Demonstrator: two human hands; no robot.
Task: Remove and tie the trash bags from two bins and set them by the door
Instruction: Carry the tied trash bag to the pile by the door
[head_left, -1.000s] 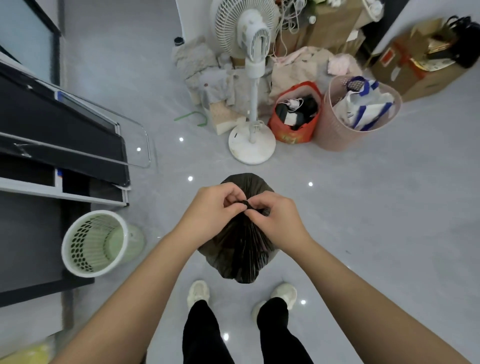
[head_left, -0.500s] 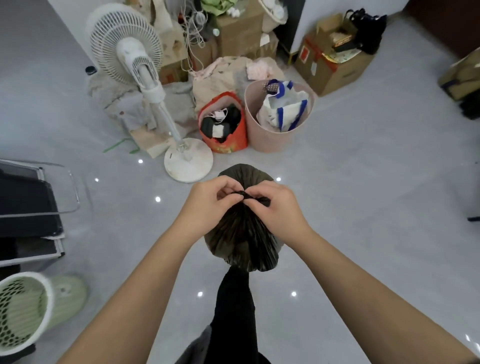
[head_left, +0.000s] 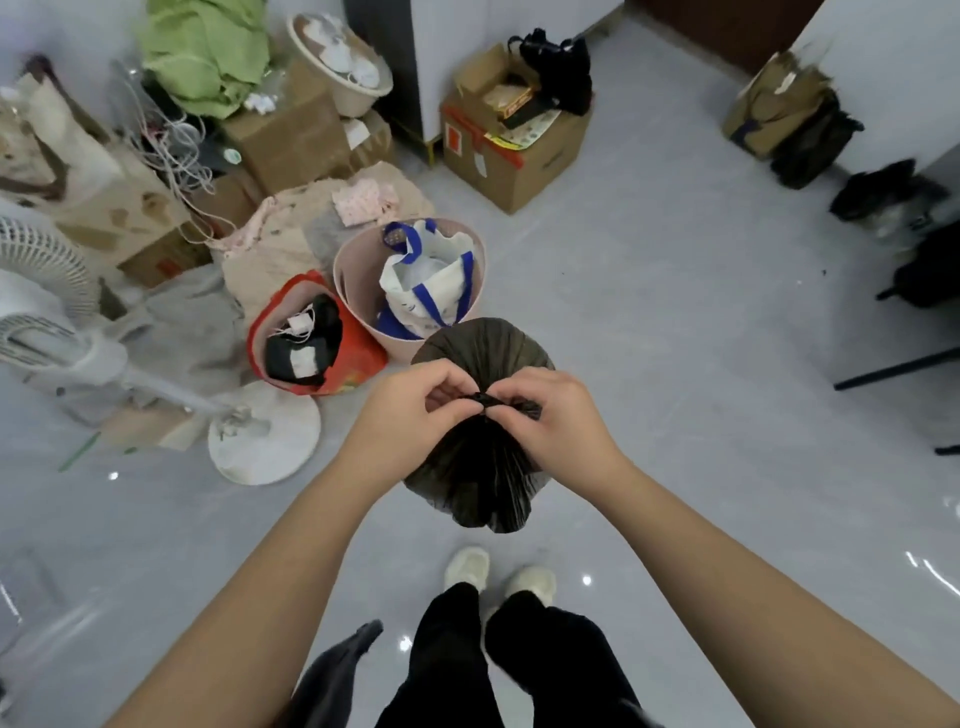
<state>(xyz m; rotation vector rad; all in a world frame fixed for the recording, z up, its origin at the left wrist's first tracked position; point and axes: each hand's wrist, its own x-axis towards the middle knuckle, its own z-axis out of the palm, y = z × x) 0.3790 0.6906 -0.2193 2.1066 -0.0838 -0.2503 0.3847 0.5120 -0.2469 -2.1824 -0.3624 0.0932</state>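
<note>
A full dark trash bag hangs in the air in front of me, above my shoes, its neck gathered into a small twisted knot. My left hand pinches the knot from the left with curled fingers. My right hand pinches the bag's neck from the right, thumb and fingers tight on the plastic. Both hands meet at the top of the bag. A pink bin with a white and blue bag inside stands on the floor just beyond.
A red bag of cables sits beside the pink bin. A white standing fan is at the left, amid boxes and cloth piles. A cardboard box stands farther back. Dark bags lie at the right. Grey tiled floor spreads to the right.
My view has swung to the right: the green mesh bin and the dark cabinet have left the frame, and the right side of the room has come in. My hands keep pinching the bag's knot.
</note>
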